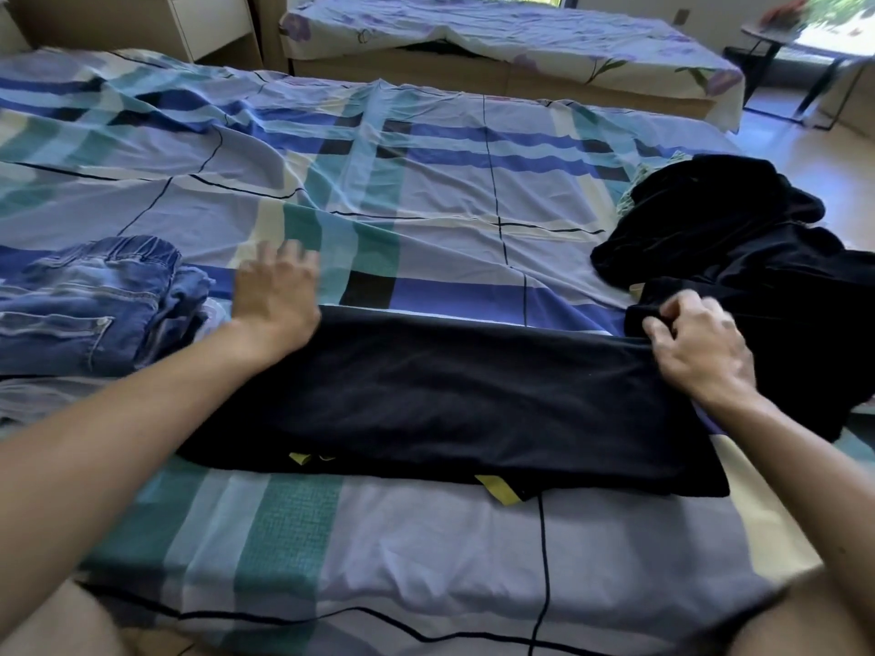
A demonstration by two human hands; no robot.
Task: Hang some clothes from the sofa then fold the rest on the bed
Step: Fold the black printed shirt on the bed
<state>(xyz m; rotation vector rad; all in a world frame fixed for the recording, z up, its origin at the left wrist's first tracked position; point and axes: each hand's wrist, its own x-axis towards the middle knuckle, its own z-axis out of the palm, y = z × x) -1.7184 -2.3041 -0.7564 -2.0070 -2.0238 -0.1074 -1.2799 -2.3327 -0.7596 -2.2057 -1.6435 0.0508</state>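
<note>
Left hand (277, 300) lies flat, fingers spread, on the left end of the black garment (450, 395), likely pinning it; right hand (696, 348) pinches its right end, probably to fold it over. It stretches as a long strip along the near edge of the bed (426, 561). Jeans (80, 305) sit folded at the left edge, a dark pile (738, 239) at the right. Behind stands a 2nd bed (521, 35).

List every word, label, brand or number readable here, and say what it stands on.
No text can be read in this picture.
The black garment has yellow patches at its near edge, with no letters visible.
The folded jeans show no legible tag.
The checked bedsheet bears pattern only.
</note>
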